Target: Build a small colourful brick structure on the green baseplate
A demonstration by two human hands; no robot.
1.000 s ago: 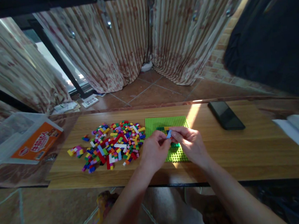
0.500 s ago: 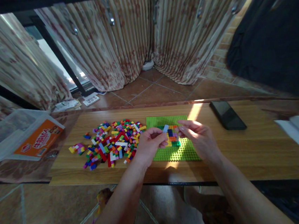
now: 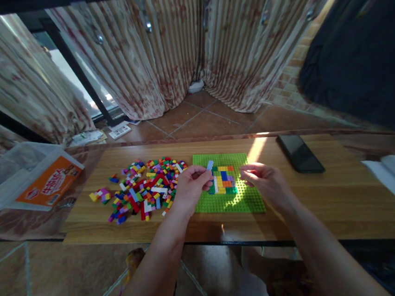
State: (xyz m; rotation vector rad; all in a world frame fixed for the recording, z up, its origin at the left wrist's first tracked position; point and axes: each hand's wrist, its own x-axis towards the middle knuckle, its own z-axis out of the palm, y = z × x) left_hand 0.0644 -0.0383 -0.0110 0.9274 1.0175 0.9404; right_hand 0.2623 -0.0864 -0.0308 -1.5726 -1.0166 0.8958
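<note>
A light blue toy brick (image 3: 210,165) sticks up from my left hand (image 3: 194,184), pinched between thumb and fingers. That hand is over the left edge of a lime green baseplate (image 3: 250,204). On the plate's middle sits a flat patch of joined toy bricks (image 3: 225,178) in yellow, blue, orange, green, white and purple. My right hand (image 3: 261,177) is to the right of this patch, its thumb and forefinger pressed together. Whatever lies between those fingertips, if anything, is too small to make out. Sunlight falls across the plate near the right hand.
Loose toy bricks (image 3: 135,198) lie heaped left of the plate on the wooden table (image 3: 311,211). A black phone (image 3: 300,153) rests at the right, with white paper (image 3: 392,180) beyond it. At the far left stands a clear plastic box (image 3: 44,155) with an orange label.
Both hands have moved apart: the left hand went left with the light blue brick, the right hand slightly right. More of the brick patch shows between them.
</note>
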